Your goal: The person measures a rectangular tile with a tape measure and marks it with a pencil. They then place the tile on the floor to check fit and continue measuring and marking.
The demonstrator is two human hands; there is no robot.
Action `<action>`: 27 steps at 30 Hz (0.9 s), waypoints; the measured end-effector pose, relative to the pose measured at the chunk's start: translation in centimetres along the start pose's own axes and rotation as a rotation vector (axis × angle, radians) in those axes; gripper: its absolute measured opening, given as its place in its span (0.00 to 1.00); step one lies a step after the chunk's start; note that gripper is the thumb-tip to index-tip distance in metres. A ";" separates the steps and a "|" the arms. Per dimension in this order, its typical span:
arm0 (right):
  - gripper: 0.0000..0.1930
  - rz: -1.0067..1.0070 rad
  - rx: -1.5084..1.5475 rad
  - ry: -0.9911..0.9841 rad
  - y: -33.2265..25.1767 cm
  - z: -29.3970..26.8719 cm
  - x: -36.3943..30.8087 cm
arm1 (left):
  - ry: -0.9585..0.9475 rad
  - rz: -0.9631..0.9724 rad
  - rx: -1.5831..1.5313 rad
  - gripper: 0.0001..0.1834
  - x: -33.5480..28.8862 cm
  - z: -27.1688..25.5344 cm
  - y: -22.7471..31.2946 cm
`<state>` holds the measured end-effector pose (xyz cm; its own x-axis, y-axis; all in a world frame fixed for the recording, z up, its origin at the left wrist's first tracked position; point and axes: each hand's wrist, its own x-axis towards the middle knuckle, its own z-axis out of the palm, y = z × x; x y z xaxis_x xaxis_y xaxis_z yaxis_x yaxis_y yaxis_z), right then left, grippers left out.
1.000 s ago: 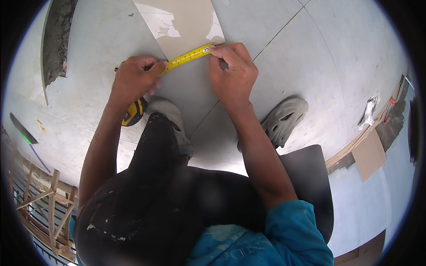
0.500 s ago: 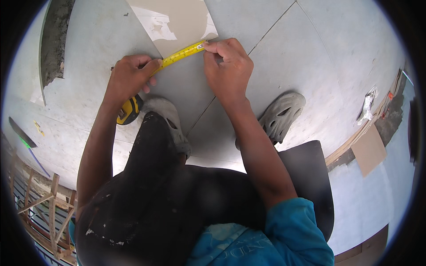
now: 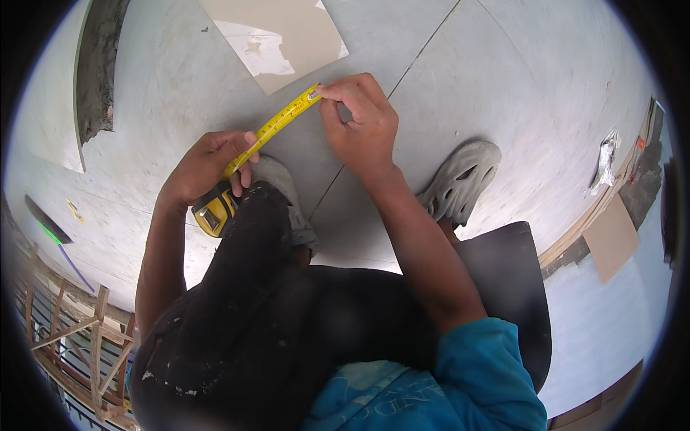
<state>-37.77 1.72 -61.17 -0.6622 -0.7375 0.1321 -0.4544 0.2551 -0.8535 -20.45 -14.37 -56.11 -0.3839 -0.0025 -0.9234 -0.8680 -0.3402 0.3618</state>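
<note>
The person is crouched low over a pale grey tiled floor point(image 3: 460, 79), stretching a yellow tape blade point(image 3: 277, 126) out across it. The left hand point(image 3: 208, 165) is curled around the tape measure case point(image 3: 214, 210), a yellow and black body that shows only in part below the fingers; the knee in dark trousers point(image 3: 259, 237) covers its lower side. The left thumb lies along the blade where it leaves the case. The right hand point(image 3: 363, 126) is closed in a pinch on the blade's far end, thumb and forefinger meeting at the metal tip, which rests close to the corner of a loose beige tile point(image 3: 280, 39). Whether the tip touches that tile I cannot tell. The tile runs out of view at the top edge, and a whitish patch covers part of its face.

Two grey clogs point(image 3: 460, 179) are on the floor; the right one is plain to see, the left is mostly hidden behind the knee. A strip of rough grey mortar point(image 3: 97, 68) stands at upper left, cut off by the rim. A wooden railing point(image 3: 68, 337) at lower left and some cardboard point(image 3: 611, 241) at the right are bent and blurred.
</note>
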 end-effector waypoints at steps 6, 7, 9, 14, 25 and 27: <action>0.09 0.023 0.003 0.047 0.8 0.2 -0.4 | 0.160 0.078 0.264 0.27 0.5 -0.2 1.3; 0.09 0.048 0.017 0.064 0.7 0.3 -0.4 | 0.181 0.096 0.300 0.27 0.6 -0.4 1.4; 0.09 0.065 0.011 0.066 0.5 0.2 -0.2 | 0.204 0.085 0.305 0.26 0.7 -0.3 1.5; 0.09 0.060 0.094 0.087 1.2 0.7 -1.0 | 0.116 0.109 0.187 0.26 0.6 -0.2 0.9; 0.32 0.588 0.628 -0.393 -6.5 2.5 -1.4 | 0.304 0.659 -0.556 0.22 -1.9 -1.9 0.3; 0.39 0.644 0.795 -0.435 -7.9 3.2 -1.3 | 0.319 0.704 -0.589 0.22 -2.0 -1.4 1.2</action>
<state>-31.39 -1.31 -56.17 -0.3003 -0.8077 -0.5074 0.5142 0.3109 -0.7993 -20.25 -16.05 -54.03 -0.5765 -0.6108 -0.5428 -0.1423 -0.5792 0.8027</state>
